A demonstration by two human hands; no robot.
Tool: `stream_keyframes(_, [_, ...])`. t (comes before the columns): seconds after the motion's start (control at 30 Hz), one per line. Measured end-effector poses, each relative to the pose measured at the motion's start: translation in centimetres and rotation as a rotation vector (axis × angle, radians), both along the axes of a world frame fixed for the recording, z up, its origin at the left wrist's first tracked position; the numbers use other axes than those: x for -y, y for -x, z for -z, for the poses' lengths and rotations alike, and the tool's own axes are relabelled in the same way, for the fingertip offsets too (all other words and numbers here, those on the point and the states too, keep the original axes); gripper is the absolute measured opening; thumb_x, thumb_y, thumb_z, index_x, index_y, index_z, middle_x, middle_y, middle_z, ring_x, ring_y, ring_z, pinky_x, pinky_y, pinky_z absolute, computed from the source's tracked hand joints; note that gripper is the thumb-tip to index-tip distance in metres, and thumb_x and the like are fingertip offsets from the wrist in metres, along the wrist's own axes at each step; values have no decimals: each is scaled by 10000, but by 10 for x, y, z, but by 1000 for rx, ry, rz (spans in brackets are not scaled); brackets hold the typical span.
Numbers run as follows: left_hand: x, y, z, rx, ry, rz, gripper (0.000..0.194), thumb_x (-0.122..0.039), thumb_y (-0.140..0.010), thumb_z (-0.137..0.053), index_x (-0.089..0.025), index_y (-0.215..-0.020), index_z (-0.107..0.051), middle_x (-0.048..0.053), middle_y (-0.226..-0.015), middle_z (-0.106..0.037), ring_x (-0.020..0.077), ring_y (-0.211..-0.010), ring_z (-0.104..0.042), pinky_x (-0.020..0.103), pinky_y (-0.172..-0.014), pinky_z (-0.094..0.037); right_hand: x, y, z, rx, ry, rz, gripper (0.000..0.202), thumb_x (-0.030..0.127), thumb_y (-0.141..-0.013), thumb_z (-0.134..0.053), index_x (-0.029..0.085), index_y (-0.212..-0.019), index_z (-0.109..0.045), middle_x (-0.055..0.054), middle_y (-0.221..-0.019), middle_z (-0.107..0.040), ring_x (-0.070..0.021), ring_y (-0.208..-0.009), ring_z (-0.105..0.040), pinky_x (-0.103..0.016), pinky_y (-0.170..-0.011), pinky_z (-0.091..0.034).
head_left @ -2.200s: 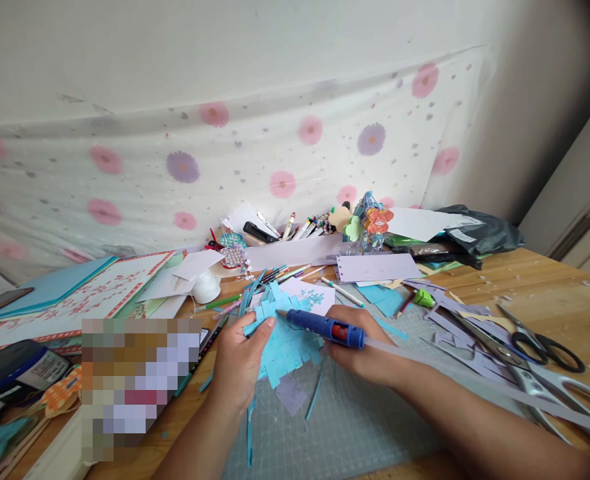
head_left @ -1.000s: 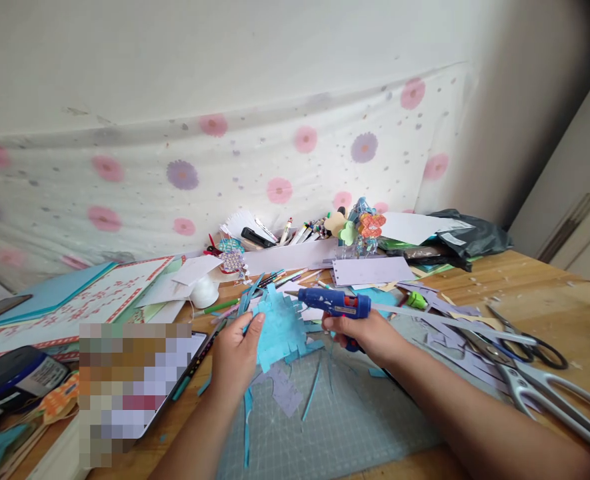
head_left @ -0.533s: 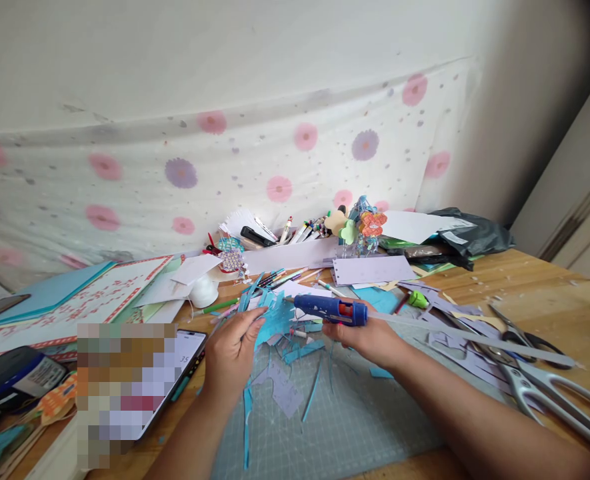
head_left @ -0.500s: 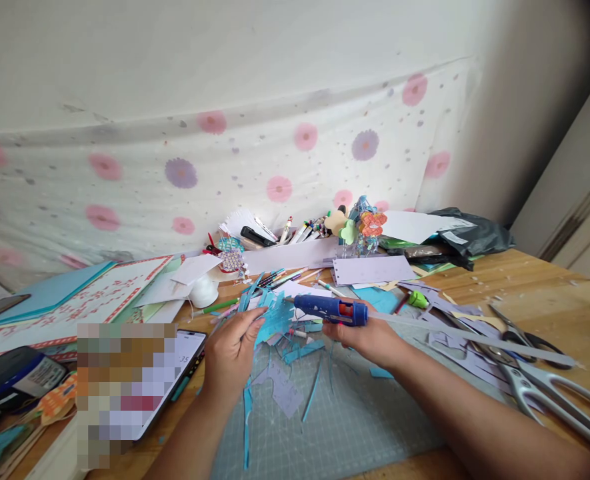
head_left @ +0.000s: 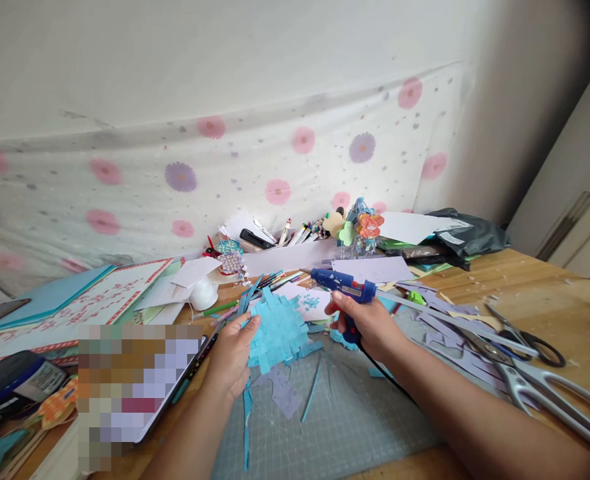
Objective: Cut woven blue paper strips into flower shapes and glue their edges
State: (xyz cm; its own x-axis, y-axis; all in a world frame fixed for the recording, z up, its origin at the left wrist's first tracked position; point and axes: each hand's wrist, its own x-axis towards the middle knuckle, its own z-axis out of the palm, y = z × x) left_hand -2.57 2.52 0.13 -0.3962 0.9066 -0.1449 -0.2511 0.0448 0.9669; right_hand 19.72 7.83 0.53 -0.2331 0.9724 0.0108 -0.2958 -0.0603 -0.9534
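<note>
A woven piece of light-blue paper strips [head_left: 278, 330] is pinched at its left edge by my left hand [head_left: 235, 350], its broad face toward the camera. My right hand [head_left: 362, 323] is wrapped round the handle of a blue glue gun [head_left: 343, 283], whose nozzle points left, above and beyond the woven piece's right corner. A clear glue stick runs out of the gun's back end, and a black cord hangs below the handle. Beneath both hands lies a grey cutting mat [head_left: 345, 427] with a purple paper scrap [head_left: 282, 393] and thin blue strips.
Large silver scissors [head_left: 529, 380] and black-handled scissors [head_left: 539, 343] lie at the right among purple scraps [head_left: 445, 340]. A phone [head_left: 175, 380], partly pixelated, and a dark round jar [head_left: 19, 380] are at the left. Pens and a white thread spool [head_left: 203, 295] are farther back.
The woven blue piece has turned to show its broad face. My right hand has lifted the glue gun slightly up and right, away from it, and its handle and cord now show.
</note>
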Motion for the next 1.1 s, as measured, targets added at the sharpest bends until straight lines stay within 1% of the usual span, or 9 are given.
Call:
stream_keyframes(0.13, [-4,3,0,42,21,-38,476,-274,-572,-808,-143,-981,-601,34,-669,-695,218,-573,-671,300,-492,-525,-18,-3,5,-118,187,147,366,516,-730,-688,189,-782,-533,6,-527,-624,-106,-382,-533,-222,-408,-437])
stream_keyframes(0.23, [-5,3,-3,47,35,-78,383,-229,-617,-768,-163,-950,-591,4,-609,-670,196,-512,-654,269,-444,-506,-24,-7,0,-140,244,154,335,474,-775,-651,191,-701,-488,31,-452,-552,-93,-359,-490,-243,-421,-480])
stream_keyframes(0.3, [-5,3,-5,52,40,-78,335,-213,-629,-755,-167,-920,-596,-1,-592,-660,187,-492,-647,253,-427,-495,-23,-10,-9,-161,245,118,270,367,-753,-677,182,-675,-496,39,-476,-542,-84,-391,-489,-267,-468,-520])
stream_keyframes(0.4, [-5,3,-5,59,48,-70,306,-197,-627,-759,-177,-887,-600,-19,-556,-638,178,-471,-637,238,-419,-487,-16,-22,-28,-184,205,54,179,129,-615,-703,167,-695,-547,35,-564,-577,-87,-479,-521,-301,-556,-559])
stream_keyframes(0.57, [-4,5,0,26,55,-49,288,-203,-628,-769,-193,-869,-610,-32,-572,-637,160,-471,-631,226,-434,-489,5,-64,-48,-176,138,-18,294,39,-540,-665,164,-802,-613,-2,-702,-645,-130,-578,-597,-340,-621,-558])
stream_keyframes(0.73, [-1,3,-2,12,69,-18,236,-201,-662,-744,-204,-852,-606,-29,-603,-652,145,-472,-625,243,-465,-515,23,-114,-37,-188,84,-56,390,28,-520,-617,179,-879,-637,-9,-794,-657,-109,-603,-581,-341,-704,-537])
stream_keyframes(0.8, [0,0,-4,29,57,0,226,-185,-655,-743,-198,-829,-601,-27,-600,-650,141,-464,-621,240,-464,-518,24,-134,-29,-159,72,9,424,14,-488,-595,183,-874,-645,-11,-814,-662,-100,-612,-572,-322,-720,-530])
stream_keyframes(0.97, [3,-6,-10,54,42,54,252,-144,-655,-739,-194,-848,-584,-26,-606,-659,138,-449,-621,228,-452,-516,16,-188,-16,113,13,348,390,51,-457,-606,190,-821,-624,-17,-796,-647,-124,-629,-587,-296,-693,-527])
stream_keyframes(1.1, [6,-12,-13,75,43,110,318,-111,-630,-744,-187,-898,-590,8,-680,-697,169,-500,-649,260,-455,-534,1,-234,-8,297,24,496,309,19,-513,-578,178,-777,-587,-35,-779,-633,-142,-638,-616,-271,-634,-516])
